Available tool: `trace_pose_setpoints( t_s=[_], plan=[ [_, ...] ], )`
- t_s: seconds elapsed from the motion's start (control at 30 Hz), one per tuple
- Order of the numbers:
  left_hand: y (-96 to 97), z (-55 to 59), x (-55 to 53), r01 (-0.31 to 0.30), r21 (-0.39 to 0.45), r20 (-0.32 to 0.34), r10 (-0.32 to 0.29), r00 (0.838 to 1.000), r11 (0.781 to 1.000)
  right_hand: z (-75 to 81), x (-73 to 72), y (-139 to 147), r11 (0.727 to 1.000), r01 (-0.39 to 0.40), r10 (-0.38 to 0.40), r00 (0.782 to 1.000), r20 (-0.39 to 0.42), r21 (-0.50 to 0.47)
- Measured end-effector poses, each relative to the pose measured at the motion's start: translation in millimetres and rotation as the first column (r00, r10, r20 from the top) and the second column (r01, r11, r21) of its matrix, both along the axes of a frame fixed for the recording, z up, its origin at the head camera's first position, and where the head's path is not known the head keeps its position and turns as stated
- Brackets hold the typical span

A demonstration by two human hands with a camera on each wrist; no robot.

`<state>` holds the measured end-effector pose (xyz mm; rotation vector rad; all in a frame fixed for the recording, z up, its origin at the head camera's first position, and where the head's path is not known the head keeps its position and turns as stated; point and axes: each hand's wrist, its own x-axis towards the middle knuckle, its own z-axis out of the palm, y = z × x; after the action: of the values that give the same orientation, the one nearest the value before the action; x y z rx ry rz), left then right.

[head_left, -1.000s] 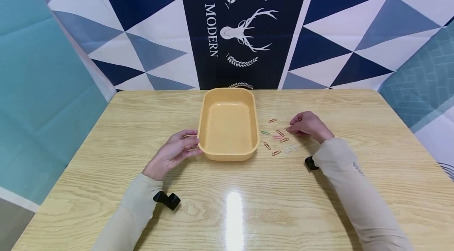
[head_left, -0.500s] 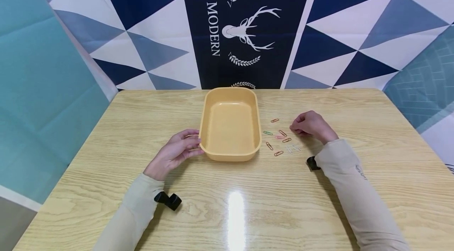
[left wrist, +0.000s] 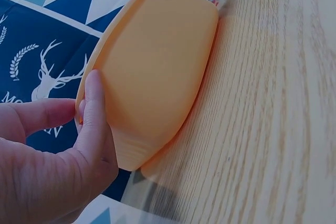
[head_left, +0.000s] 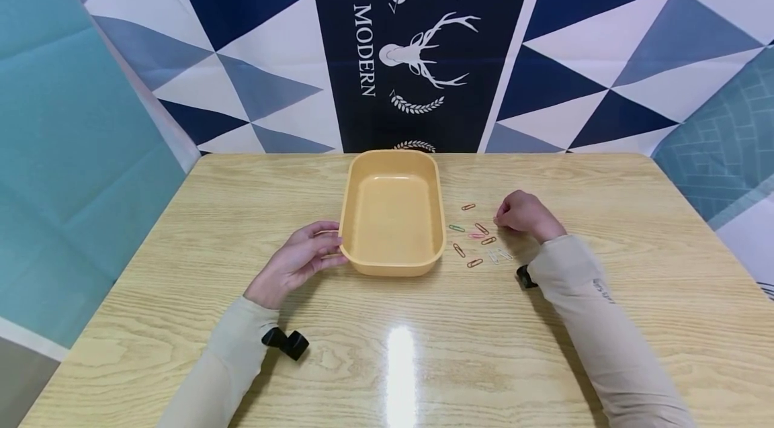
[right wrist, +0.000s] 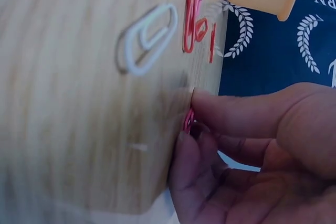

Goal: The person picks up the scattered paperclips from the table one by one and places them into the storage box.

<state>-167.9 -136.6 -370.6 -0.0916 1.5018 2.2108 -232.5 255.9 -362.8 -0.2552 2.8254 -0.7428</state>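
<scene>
A deep yellow plastic basin stands on the table, and my left hand grips its left rim. In the left wrist view the thumb lies against the basin's outer wall, with a finger behind the rim. To the basin's right, my right hand is low over the table beside scattered paper clips. Between its thumb and fingertip it pinches a pinkish-red paper clip, partly hidden by the fingers. A white paper clip lies nearby, with a red paper clip farther off.
Several other clips lie between basin and right hand, among them a green paper clip and a pink paper clip. A patterned cloth hangs behind the wooden table. Black camera mounts sit on both wrists.
The right hand has turned slightly, its wrist shifting a little left and its fingers bunching closer. The left hand and basin have stayed put. The head view has shifted slightly.
</scene>
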Motion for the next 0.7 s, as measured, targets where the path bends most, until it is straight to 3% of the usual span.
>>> trace_pose_setpoints(
  t_s=[0.43, 0.53, 0.7],
  plan=[
    [-2.7, -1.7, 3.4, 0.010, -0.010, -0.006, -0.010, 1.000, 1.000, -2.2, 0.9, 1, 1.000, 0.013, -0.013, 1.000, 0.022, -0.004],
    [-2.1, -1.7, 3.1, 0.008, -0.009, -0.004, -0.008, 1.000, 1.000, -1.9, 3.3, 3, 0.999, 0.025, -0.024, 0.999, 0.028, -0.039],
    [-2.0, -1.3, 2.4, 0.003, 0.000, 0.001, -0.003, 1.000, 1.000, -1.1, 5.9, 8, 0.983, 0.084, -0.066, 0.992, 0.112, -0.166]
  ],
)
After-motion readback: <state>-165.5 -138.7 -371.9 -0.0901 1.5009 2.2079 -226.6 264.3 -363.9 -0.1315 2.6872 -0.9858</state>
